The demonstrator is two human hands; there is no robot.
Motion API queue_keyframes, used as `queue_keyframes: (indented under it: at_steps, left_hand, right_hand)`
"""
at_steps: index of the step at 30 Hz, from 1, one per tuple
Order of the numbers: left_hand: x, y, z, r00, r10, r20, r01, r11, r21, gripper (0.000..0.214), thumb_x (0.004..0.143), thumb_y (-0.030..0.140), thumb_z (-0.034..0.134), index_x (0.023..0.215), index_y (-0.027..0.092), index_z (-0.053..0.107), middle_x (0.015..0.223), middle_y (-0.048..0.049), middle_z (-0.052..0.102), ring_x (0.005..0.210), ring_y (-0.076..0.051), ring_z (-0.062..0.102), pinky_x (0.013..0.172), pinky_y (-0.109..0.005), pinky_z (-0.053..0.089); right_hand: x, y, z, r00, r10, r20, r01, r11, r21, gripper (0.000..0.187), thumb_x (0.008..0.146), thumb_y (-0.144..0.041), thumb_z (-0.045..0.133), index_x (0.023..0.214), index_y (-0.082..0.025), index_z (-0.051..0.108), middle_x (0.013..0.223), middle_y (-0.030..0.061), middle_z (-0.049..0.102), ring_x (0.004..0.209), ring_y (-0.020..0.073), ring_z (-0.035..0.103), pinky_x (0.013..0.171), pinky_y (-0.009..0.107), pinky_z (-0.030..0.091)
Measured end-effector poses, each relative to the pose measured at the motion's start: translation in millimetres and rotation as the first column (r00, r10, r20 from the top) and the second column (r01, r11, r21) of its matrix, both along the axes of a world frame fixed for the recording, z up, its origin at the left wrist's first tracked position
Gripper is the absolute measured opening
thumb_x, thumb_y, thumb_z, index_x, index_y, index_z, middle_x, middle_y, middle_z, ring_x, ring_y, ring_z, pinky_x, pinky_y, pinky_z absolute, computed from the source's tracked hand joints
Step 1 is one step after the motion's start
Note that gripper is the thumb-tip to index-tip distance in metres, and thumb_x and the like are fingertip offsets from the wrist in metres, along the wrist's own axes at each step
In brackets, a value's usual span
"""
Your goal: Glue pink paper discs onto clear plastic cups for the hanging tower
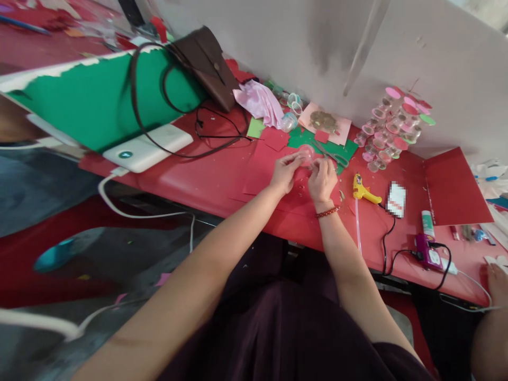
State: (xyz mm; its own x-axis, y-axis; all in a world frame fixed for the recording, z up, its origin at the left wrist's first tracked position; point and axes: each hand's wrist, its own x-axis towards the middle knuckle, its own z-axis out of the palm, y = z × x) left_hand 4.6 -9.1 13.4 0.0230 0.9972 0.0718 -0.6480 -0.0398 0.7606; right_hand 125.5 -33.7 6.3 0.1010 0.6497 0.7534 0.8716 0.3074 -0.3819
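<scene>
Between my hands is a small see-through plastic cup [307,152], tinted pink by the red paper behind it. My left hand [284,173] pinches the cup's side with thumb and fingers. My right hand [322,181], with a braided red bracelet at the wrist, is closed right beside the cup; what its fingertips pinch is hidden. Beneath both hands lie sheets of red paper [262,172]. Just beyond the right hand, grey-handled scissors [337,157] rest on green paper [352,151]. A yellow glue gun [364,189] lies to the right.
Stacked plastic cups with coloured discs [391,129] stand by the wall. Loose cups [289,121] lie near a pink cloth [260,103]. A brown bag [208,66] and white power bank [148,148] are left. A purple adapter [428,252] trails cords. Another person's hand [496,280] shows far right.
</scene>
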Motion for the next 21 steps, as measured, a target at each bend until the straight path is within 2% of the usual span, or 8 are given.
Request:
queue_keyframes:
  at_steps: [6, 11, 14, 17, 21]
  left_hand:
    - [-1.5, 1.8, 2.6, 1.0, 0.007, 0.023, -0.005, 0.995, -0.095, 0.024, 0.065, 0.026, 0.093, 0.087, 0.021, 0.084, 0.1, -0.0053, 0.083, 0.103, -0.023, 0.076, 0.095, -0.035, 0.059]
    - [-12.3, 7.9, 5.8, 0.997, 0.047, 0.063, -0.037, 0.987, -0.156, 0.036, 0.063, 0.025, 0.092, 0.097, 0.023, 0.083, 0.094, -0.0018, 0.082, 0.092, -0.021, 0.076, 0.081, -0.032, 0.06]
    - [-16.3, 7.6, 9.3, 0.999, 0.025, 0.044, -0.018, 0.989, -0.144, 0.045, 0.06, 0.025, 0.092, 0.104, 0.023, 0.082, 0.091, -0.0013, 0.082, 0.09, -0.021, 0.077, 0.081, -0.032, 0.06]
    - [-16.8, 3.9, 13.0, 1.0, -0.019, 0.003, 0.019, 0.992, -0.122, 0.051, 0.06, 0.029, 0.092, 0.109, 0.024, 0.082, 0.094, -0.002, 0.082, 0.092, -0.024, 0.078, 0.084, -0.035, 0.059]
    - [-16.8, -0.4, 16.1, 0.999, -0.04, -0.026, 0.037, 0.994, -0.104, 0.054, 0.06, 0.03, 0.092, 0.112, 0.026, 0.081, 0.104, -0.003, 0.083, 0.107, -0.028, 0.077, 0.095, -0.04, 0.057]
  right_hand:
    - [-2.0, -1.3, -1.8, 1.0, 0.016, 0.009, -0.016, 0.999, 0.037, 0.021, 0.102, -0.021, 0.042, 0.096, -0.023, 0.062, 0.094, 0.0101, 0.069, 0.09, 0.0238, 0.067, 0.08, 0.038, 0.056]
    - [-5.6, -6.4, -2.3, 0.997, 0.077, 0.01, -0.077, 0.996, 0.034, 0.017, 0.101, -0.021, 0.045, 0.093, -0.024, 0.06, 0.09, 0.0076, 0.07, 0.086, 0.0209, 0.066, 0.076, 0.033, 0.054]
    - [-1.9, -6.7, 0.0, 0.989, 0.071, -0.131, -0.068, 0.997, 0.029, 0.016, 0.1, -0.022, 0.045, 0.092, -0.025, 0.058, 0.087, 0.0057, 0.07, 0.083, 0.0195, 0.066, 0.076, 0.032, 0.053]
    - [5.2, -4.3, 4.4, 0.947, 0.059, -0.316, -0.064, 0.998, -0.007, 0.013, 0.097, -0.024, 0.047, 0.089, -0.026, 0.058, 0.082, 0.0018, 0.069, 0.079, 0.018, 0.066, 0.078, 0.032, 0.054]
    - [9.6, -3.0, 10.6, 0.868, 0.062, -0.493, -0.125, 0.987, -0.097, 0.013, 0.093, -0.029, 0.055, 0.101, -0.025, 0.065, 0.088, 0.0018, 0.075, 0.081, 0.0175, 0.071, 0.08, 0.033, 0.056]
